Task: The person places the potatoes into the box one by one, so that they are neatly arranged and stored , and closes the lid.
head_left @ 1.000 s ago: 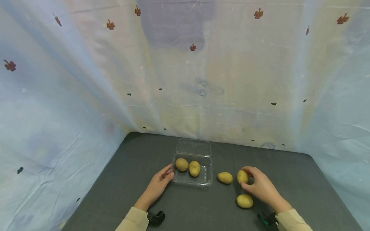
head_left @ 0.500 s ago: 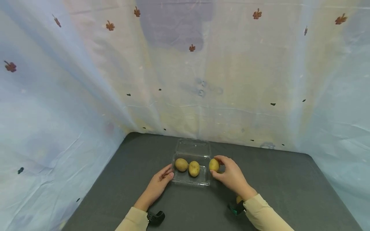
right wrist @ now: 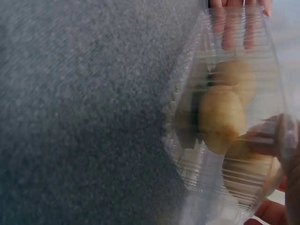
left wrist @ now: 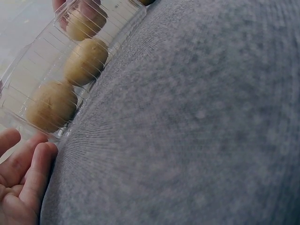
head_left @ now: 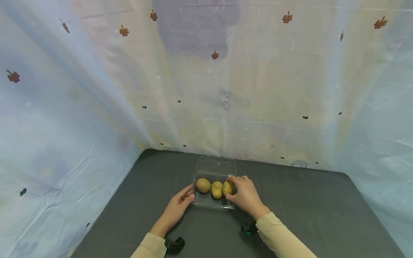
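A pale patterned cloth [head_left: 264,82] hangs behind the grey tabletop [head_left: 322,204], on which stands an opened clear container [head_left: 209,205]. The left hand [head_left: 175,207], thumb and fingers apart, touches the container's left wall. The right hand [head_left: 244,195] is clamped on the right potato [head_left: 227,187] inside the container's right end (whether this potato touches the bottom, I cannot tell). Beside it lie the middle potato [head_left: 217,190] and then the left potato [head_left: 203,185].

The grey bench [head_left: 161,172], fabric-textured and rounded at its far corners, carries a clear box [head_left: 209,204] lying open near its far edge.
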`<state>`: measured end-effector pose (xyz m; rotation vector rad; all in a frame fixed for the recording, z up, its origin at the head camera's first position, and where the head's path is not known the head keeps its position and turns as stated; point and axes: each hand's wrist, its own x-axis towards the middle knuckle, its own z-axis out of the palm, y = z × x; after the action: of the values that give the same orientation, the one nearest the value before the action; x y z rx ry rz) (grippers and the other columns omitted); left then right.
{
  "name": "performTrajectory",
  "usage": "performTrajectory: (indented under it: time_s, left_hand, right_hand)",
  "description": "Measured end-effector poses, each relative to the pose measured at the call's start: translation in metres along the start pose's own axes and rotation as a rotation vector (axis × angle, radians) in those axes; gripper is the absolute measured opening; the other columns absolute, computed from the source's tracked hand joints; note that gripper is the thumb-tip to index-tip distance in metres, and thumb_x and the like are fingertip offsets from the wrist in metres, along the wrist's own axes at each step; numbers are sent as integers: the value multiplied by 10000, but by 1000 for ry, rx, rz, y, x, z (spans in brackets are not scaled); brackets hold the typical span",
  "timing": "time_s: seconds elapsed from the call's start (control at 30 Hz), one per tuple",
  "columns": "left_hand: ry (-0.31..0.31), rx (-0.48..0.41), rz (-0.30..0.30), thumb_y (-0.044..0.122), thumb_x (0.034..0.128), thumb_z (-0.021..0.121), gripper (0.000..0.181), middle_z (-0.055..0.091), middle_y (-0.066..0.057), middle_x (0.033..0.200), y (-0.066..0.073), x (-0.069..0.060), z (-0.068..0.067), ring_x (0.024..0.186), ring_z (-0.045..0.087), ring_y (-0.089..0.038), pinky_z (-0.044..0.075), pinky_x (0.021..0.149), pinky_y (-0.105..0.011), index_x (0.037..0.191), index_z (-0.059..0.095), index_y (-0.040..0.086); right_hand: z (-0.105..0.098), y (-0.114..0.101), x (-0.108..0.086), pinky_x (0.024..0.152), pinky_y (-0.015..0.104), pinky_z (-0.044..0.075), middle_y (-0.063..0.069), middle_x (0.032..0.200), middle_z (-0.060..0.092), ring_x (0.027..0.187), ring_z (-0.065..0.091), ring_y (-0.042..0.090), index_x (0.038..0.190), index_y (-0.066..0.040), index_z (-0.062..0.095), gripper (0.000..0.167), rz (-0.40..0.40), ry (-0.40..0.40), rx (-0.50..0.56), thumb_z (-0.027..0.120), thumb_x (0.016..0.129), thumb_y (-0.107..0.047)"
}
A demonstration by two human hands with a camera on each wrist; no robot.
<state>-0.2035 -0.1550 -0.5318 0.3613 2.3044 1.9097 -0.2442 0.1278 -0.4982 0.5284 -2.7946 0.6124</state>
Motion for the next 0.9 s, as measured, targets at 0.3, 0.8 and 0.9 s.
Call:
performTrajectory:
  time_s: [0.3, 0.8, 0.9]
  left_hand:
    - [-2, 9, 5, 324, 1013, 530, 588, 457, -183, 1432, 2, 1, 1, 1319, 437, -266, 378, 1053, -442, 1507, 331, 75]
    - [-2, 14, 1, 324, 1016, 524, 586, 464, -176, 1430, 0, 1, -1, 1316, 441, -255, 378, 1051, -435, 1507, 330, 70]
    - [-2, 17, 1, 320, 1016, 524, 583, 465, -176, 1429, -1, 1, -1, 1315, 443, -255, 381, 1050, -431, 1506, 332, 71]
  right_hand:
    - [-2, -6, 1, 959, 489, 362, -3, 1042, 638, 1037, 496, 265, 1173, -182, 651, 461, -2, -18, -56, 818, 772, -335]
    - [1, -10, 3, 932, 473, 362, -11, 1016, 634, 1043, 477, 264, 1116, -153, 693, 395, 4, -51, -93, 804, 796, -353]
    - [1, -11, 4, 913, 468, 371, 4, 1039, 644, 1036, 483, 265, 1120, -137, 705, 393, 5, -55, -107, 794, 806, -357]
